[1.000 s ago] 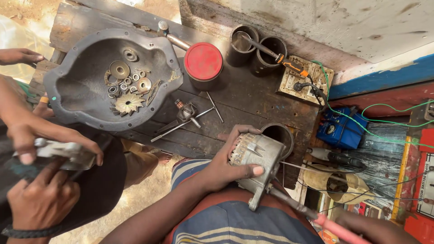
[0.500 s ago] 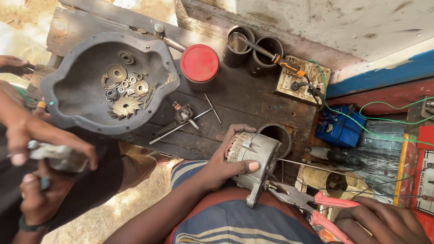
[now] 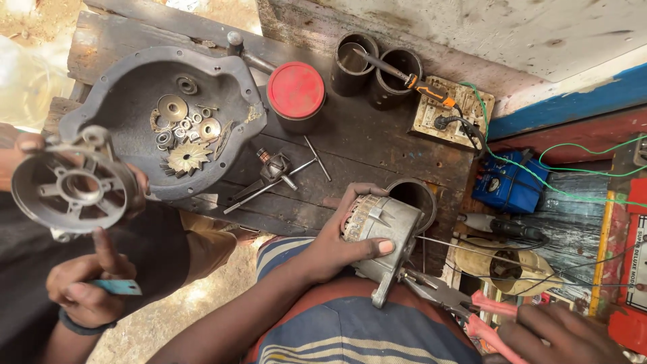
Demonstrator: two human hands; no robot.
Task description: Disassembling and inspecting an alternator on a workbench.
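While both hands are busy: the work sits at the near edge of the bench [image 3: 377,145], close over the person's lap, so it can be steadied against the body.
Left hand: the left hand [image 3: 340,239] is wrapped round the motor housing [image 3: 384,236], fingers curled over its top and thumb pressed on its face, holding it still and turned toward the tool.
Right hand: the right hand [image 3: 559,337] is closed on the red handles of the pliers [image 3: 465,307]; their tips touch the housing's lower lug, which is why the housing is tilted that way.
Motor housing: grey metal, off the bench, just in front of a dark pipe stub [image 3: 414,195].
Large casing: the big grey casing [image 3: 145,114] lies open side up, serving as a tray for washers, bearings and a small gear [image 3: 189,157], so the loose bits cannot roll off.
Bench top: a red lid [image 3: 295,91], thin rods [image 3: 269,189] and a small spindle lie within reach.
Co-worker: another person at the left holds a round end cover [image 3: 74,189] up in one hand.
Far side: a screwdriver [image 3: 411,77] rests across two dark tubes.
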